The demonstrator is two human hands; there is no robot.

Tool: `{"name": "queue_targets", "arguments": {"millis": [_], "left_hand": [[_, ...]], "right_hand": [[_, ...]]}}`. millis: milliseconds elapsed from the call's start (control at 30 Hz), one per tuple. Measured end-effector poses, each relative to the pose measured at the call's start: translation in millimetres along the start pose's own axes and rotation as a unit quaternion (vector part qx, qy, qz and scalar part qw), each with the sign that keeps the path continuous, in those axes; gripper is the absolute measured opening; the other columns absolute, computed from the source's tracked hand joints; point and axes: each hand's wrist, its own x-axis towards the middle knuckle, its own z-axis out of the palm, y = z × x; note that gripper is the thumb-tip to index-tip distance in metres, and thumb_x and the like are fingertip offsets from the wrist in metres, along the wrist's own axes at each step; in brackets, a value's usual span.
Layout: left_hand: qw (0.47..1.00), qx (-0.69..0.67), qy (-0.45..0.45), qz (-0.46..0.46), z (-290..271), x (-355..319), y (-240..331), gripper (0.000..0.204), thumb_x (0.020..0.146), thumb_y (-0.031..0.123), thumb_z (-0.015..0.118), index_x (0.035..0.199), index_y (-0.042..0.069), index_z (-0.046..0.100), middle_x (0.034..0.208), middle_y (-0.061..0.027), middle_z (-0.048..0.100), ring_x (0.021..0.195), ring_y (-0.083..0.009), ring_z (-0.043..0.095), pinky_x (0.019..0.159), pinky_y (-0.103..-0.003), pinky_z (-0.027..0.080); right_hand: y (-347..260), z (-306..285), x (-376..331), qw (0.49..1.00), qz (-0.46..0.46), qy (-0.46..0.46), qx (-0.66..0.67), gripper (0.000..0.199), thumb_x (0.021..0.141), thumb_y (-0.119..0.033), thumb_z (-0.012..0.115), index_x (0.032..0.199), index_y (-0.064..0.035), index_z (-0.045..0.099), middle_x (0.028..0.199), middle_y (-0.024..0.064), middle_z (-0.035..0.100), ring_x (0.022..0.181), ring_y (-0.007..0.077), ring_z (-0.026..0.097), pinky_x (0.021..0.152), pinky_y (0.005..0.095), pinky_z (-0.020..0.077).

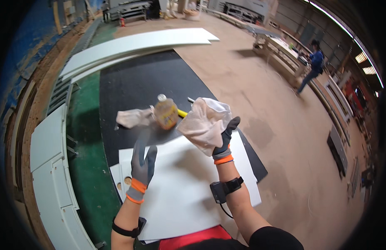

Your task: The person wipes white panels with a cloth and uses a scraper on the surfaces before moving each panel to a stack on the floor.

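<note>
My right hand [224,139], in a grey glove with an orange cuff, grips a crumpled pale cloth [205,123] above the far part of a white panel [180,200]. The thumb sticks up beside the cloth. Over the panel's left side, my left hand [143,163] is gloved too and holds nothing. Its fingers stretch forward, apart from the thumb, with the tips smeared by motion. Beyond it stands a clear bottle [166,114] with yellowish contents and a pale cap. Another pale cloth [134,118] lies left of the bottle. A yellow-handled tool [182,113] is partly hidden behind the held cloth.
The white panel lies on a black tabletop [147,79]. Long white boards [139,41] rest along its far end. More pale panels [49,166] stand at the left, beyond a green floor strip [86,166]. A person in blue [314,64] works at a far-right bench [280,52].
</note>
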Motion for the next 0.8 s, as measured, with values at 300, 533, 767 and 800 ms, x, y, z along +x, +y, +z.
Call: {"name": "queue_targets", "arguments": {"millis": [300,533,767,800], "left_hand": [[0.97,0.21,-0.102,0.068,-0.1,-77.9,-28.3,0.052,0.091,0.014,0.061,0.14,0.003,0.046,0.143,-0.0191,0.046,0.135,-0.0349,0.04,0.112,-0.041,0.031],[0.869,0.441,-0.223,0.019,-19.0,-141.6,-32.0,0.064,0.087,0.028,0.058,0.142,0.0,0.04,0.149,-0.0246,0.033,0.143,-0.0396,0.022,0.117,-0.058,0.009],[0.82,0.477,-0.316,0.012,-25.8,-144.2,-14.5,0.072,0.082,0.03,0.06,0.143,-0.001,0.038,0.148,-0.0288,0.031,0.144,-0.0419,0.017,0.117,-0.059,0.004],[0.82,0.469,-0.328,0.0,-25.0,-141.6,-11.1,0.072,0.082,0.032,0.059,0.143,-0.001,0.037,0.146,-0.0301,0.031,0.144,-0.0423,0.018,0.117,-0.059,0.004]], "right_hand": [[-54.7,63.3,-128.7,0.935,0.028,0.249,-0.251,0.047,0.099,-0.032,0.051,0.13,0.003,0.052,0.125,0.0137,0.061,0.115,0.0258,0.06,0.096,0.0364,0.051],[71.0,62.9,-160.7,0.427,0.134,-0.21,-0.869,0.066,0.08,-0.037,0.066,0.14,-0.0159,0.046,0.144,0.0137,0.045,0.14,0.0317,0.033,0.115,0.0512,0.0208],[11.8,-3.4,-78.2,0.253,0.15,0.075,-0.953,0.069,0.094,-0.048,0.048,0.145,-0.0029,0.038,0.153,0.0169,0.034,0.145,0.0341,0.025,0.118,0.0469,0.0169],[11.4,-9.9,-81.2,0.205,0.123,0.089,-0.967,0.068,0.095,-0.048,0.045,0.145,-0.0013,0.037,0.153,0.0174,0.034,0.144,0.034,0.025,0.118,0.0458,0.0168]]}}
